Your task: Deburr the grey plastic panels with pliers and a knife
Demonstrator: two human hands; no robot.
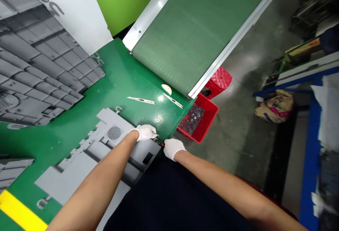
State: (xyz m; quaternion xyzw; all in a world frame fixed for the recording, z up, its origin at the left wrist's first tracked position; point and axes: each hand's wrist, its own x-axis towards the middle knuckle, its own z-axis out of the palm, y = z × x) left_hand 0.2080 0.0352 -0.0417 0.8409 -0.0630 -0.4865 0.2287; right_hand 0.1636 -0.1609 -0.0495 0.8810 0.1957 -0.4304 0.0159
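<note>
A light grey moulded plastic panel (91, 155) lies on the green table in front of me, with a round speaker-like grille and a hooked tab at its edges. At its right corner my left hand (146, 132), in a white glove, is closed with fingertips pinched; whatever is between them is too small to make out. My right hand (173, 148), also in a white glove, is closed around a small red-handled tool (162, 144). Most of the tool is hidden by the fist, and its tip points toward the panel's corner, close to my left fingertips.
Stacked grey panels (50, 65) fill the left. Two slim knives (141, 100) and a pale half-round piece (166, 89) lie on the green table (113, 89). A conveyor belt (190, 40) borders it behind. Beyond the right edge stand a red bin (209, 118) of small scraps and a red stool (221, 79).
</note>
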